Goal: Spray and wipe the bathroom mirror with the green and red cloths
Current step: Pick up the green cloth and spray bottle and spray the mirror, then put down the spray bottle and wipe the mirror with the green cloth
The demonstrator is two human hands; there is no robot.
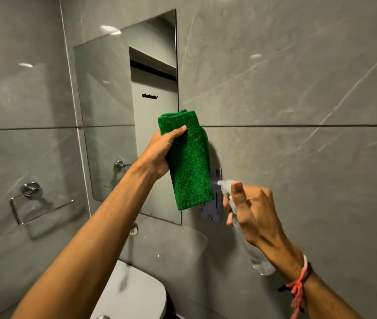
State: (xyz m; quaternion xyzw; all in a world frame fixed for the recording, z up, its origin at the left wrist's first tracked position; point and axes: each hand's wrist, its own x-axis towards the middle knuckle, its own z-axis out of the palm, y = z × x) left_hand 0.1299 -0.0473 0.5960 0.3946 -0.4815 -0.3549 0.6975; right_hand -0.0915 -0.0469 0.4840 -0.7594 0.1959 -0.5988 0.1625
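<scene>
Grey veined wall tiles [286, 77] surround a frameless rectangular mirror [114, 107] mounted on the wall; its glass reflects a pale door with a dark hook rail. Left of the mirror, a chrome towel ring [25, 203] hangs from the tile. Below, the white lid of a toilet [134, 293] occupies the lower centre. A socket plate [213, 203] sits just right of the mirror's lower corner, partly hidden by the green cloth [188, 162]. The left hand [160, 150] grips this folded cloth between thumb and fingers, holding it in front of the mirror's right edge. The right hand [252, 212] is wrapped around a clear spray bottle [255, 254], nozzle toward the cloth, with the bottle's body largely behind the hand.
</scene>
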